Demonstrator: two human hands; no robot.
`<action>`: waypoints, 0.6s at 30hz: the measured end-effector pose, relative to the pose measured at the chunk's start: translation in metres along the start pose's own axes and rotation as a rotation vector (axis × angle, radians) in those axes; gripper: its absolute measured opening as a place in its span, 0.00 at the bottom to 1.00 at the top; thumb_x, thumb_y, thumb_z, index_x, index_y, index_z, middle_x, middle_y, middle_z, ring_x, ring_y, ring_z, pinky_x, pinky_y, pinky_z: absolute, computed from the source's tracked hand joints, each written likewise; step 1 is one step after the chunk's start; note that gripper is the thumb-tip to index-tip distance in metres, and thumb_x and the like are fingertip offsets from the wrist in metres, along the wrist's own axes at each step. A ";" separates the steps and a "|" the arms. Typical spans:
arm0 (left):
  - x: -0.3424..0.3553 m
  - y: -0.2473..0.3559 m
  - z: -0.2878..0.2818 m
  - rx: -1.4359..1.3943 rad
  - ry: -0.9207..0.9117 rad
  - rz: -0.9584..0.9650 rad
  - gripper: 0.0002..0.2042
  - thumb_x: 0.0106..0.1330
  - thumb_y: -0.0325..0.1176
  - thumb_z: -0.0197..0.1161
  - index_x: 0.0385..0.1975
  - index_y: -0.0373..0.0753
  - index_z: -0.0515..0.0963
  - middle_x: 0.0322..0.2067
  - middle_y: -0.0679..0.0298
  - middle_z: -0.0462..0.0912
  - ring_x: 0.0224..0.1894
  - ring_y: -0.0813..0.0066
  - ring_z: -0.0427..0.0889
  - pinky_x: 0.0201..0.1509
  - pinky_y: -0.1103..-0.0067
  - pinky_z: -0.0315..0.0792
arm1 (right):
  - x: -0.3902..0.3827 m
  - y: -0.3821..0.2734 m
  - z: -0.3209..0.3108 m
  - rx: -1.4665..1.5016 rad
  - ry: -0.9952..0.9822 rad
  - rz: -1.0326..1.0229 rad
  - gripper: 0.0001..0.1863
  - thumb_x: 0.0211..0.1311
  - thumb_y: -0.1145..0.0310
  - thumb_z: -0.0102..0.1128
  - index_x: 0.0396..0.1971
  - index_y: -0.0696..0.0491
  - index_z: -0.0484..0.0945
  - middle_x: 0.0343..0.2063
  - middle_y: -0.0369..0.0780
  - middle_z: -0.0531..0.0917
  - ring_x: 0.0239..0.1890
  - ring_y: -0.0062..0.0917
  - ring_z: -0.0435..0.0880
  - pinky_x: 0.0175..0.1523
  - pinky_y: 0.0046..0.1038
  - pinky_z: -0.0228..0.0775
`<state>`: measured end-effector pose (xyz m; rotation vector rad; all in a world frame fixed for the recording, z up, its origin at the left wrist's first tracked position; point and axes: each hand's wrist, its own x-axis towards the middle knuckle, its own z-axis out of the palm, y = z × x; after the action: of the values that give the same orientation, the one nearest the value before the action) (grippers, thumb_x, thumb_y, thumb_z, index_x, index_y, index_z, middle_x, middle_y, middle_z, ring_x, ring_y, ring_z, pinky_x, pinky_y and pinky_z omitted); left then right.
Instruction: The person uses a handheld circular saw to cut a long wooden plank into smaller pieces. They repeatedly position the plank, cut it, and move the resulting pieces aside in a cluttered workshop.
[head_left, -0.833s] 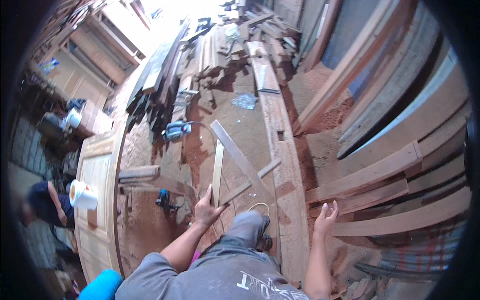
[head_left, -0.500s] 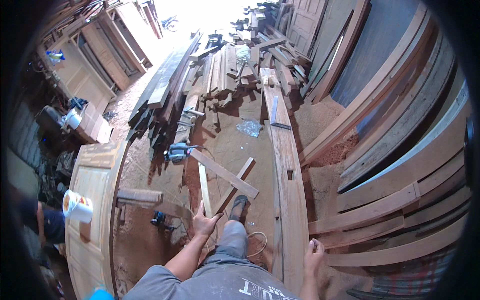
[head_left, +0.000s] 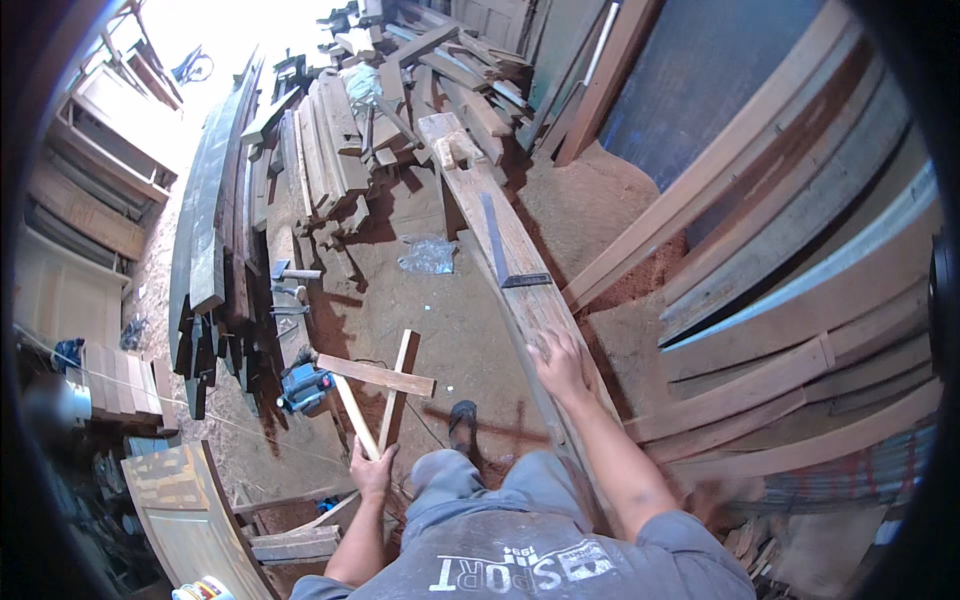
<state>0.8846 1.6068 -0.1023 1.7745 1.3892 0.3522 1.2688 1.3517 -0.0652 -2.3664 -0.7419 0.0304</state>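
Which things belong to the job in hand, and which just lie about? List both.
Likely in the job:
three crossed, pale and brown wooden slats, held in the left hand
long, thick brown wooden beam under the right hand
dark L-shaped metal square on the beam

Apparently lying about:
blue, boxy power tool
crumpled clear plastic
heap of brown wooden offcuts

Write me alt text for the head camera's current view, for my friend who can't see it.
A person's left hand holds crossing wooden strips, while the right hand is over a long wooden beam with a dark L-shaped square lying farther along it. Beyond, a lumber pile lies on a dusty floor.
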 end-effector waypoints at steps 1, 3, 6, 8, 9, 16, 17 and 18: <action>0.012 -0.001 -0.003 0.019 0.001 -0.033 0.45 0.49 0.41 0.89 0.69 0.33 0.76 0.52 0.52 0.91 0.50 0.65 0.91 0.57 0.68 0.83 | 0.028 0.001 0.014 -0.031 -0.050 -0.006 0.33 0.69 0.52 0.72 0.66 0.57 0.79 0.66 0.54 0.80 0.74 0.53 0.71 0.77 0.50 0.61; 0.025 -0.008 -0.013 0.008 0.012 0.003 0.46 0.49 0.42 0.90 0.69 0.33 0.76 0.51 0.51 0.91 0.50 0.63 0.92 0.56 0.68 0.83 | 0.076 -0.002 0.034 -0.228 -0.084 -0.048 0.38 0.68 0.49 0.73 0.69 0.58 0.76 0.71 0.52 0.76 0.77 0.48 0.67 0.80 0.48 0.59; 0.038 0.000 -0.033 0.093 0.049 -0.112 0.49 0.47 0.50 0.90 0.69 0.33 0.75 0.48 0.48 0.92 0.49 0.58 0.92 0.55 0.65 0.84 | 0.144 -0.030 0.052 -0.436 -0.260 -0.012 0.51 0.63 0.41 0.74 0.77 0.57 0.66 0.76 0.50 0.70 0.82 0.45 0.61 0.83 0.47 0.55; 0.039 -0.012 -0.037 0.049 0.078 -0.090 0.52 0.46 0.51 0.90 0.71 0.33 0.74 0.50 0.47 0.91 0.51 0.58 0.92 0.56 0.65 0.84 | 0.157 -0.032 0.071 -0.519 -0.290 -0.002 0.49 0.63 0.42 0.75 0.76 0.55 0.69 0.75 0.48 0.72 0.79 0.44 0.65 0.81 0.48 0.56; 0.039 -0.018 -0.039 0.017 0.091 -0.096 0.52 0.46 0.51 0.90 0.72 0.33 0.73 0.51 0.47 0.91 0.52 0.58 0.92 0.57 0.66 0.84 | 0.160 -0.035 0.080 -0.562 -0.314 0.011 0.46 0.64 0.43 0.74 0.74 0.54 0.72 0.74 0.47 0.73 0.78 0.42 0.67 0.80 0.49 0.58; 0.023 -0.004 -0.033 -0.061 0.196 -0.146 0.51 0.50 0.42 0.90 0.74 0.30 0.69 0.57 0.45 0.89 0.59 0.62 0.90 0.63 0.68 0.81 | 0.155 -0.057 0.105 -0.333 0.063 -0.104 0.22 0.76 0.57 0.65 0.64 0.48 0.84 0.51 0.44 0.83 0.55 0.38 0.80 0.66 0.48 0.68; 0.025 -0.002 -0.034 -0.088 0.209 -0.145 0.51 0.50 0.42 0.90 0.74 0.29 0.69 0.57 0.45 0.89 0.59 0.61 0.90 0.63 0.68 0.82 | 0.162 -0.079 0.114 -0.199 0.076 -0.174 0.21 0.77 0.59 0.64 0.63 0.50 0.84 0.48 0.45 0.84 0.53 0.39 0.81 0.65 0.46 0.69; 0.027 0.001 -0.034 -0.115 0.223 -0.146 0.52 0.50 0.42 0.90 0.74 0.29 0.68 0.57 0.44 0.89 0.59 0.61 0.90 0.63 0.68 0.82 | 0.169 -0.104 0.125 -0.062 0.086 -0.242 0.19 0.79 0.60 0.63 0.62 0.52 0.85 0.45 0.46 0.84 0.51 0.40 0.81 0.64 0.45 0.70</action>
<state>0.8719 1.6456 -0.0879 1.5672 1.6112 0.5535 1.3323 1.5770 -0.0746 -2.3034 -0.9933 -0.1980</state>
